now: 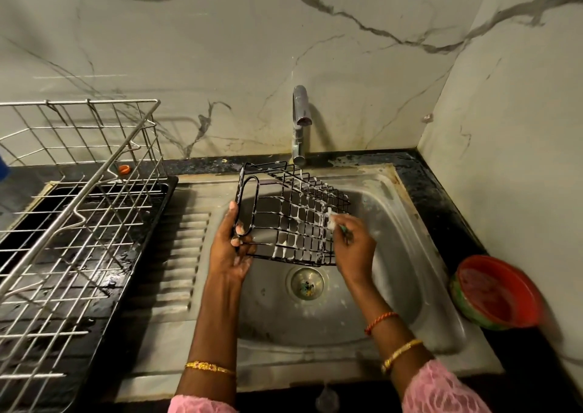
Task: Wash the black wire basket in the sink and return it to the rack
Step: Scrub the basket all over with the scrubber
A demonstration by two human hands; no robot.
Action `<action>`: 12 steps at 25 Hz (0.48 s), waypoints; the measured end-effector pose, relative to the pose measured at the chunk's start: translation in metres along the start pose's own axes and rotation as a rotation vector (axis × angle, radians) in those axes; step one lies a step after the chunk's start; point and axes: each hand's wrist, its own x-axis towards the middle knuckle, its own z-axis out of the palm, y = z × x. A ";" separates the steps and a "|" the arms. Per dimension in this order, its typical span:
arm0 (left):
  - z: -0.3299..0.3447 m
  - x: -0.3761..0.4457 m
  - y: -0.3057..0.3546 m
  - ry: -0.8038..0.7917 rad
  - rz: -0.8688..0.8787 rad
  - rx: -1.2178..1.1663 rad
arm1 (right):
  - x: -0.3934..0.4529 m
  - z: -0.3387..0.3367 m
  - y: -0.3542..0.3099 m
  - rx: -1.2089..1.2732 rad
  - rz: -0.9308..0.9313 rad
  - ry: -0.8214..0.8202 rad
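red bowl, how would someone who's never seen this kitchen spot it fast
Start at the steel sink and go to its right rim, onto the dark counter by the side wall. The red bowl sits there tilted, the only brightly coloured thing, red inside with a green outside.

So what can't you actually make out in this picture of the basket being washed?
- Head view: what the right hand scrubs with; only a foamy, blurred scrap shows past its fingers.
- Head view: whether the chrome tap is running; no stream is plainly visible.
- Head view: the silver wire dish rack is cut off by the left edge.
- Head view: the left hand covers part of the black wire basket frame.
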 end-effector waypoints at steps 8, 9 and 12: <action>-0.005 0.004 -0.003 -0.079 -0.033 -0.029 | -0.006 0.003 -0.007 -0.010 0.008 0.075; -0.005 0.003 -0.003 -0.089 -0.033 -0.033 | 0.013 0.004 -0.013 -0.024 0.023 0.070; -0.003 0.003 0.000 -0.106 -0.038 -0.044 | 0.036 0.004 -0.021 -0.066 -0.026 0.057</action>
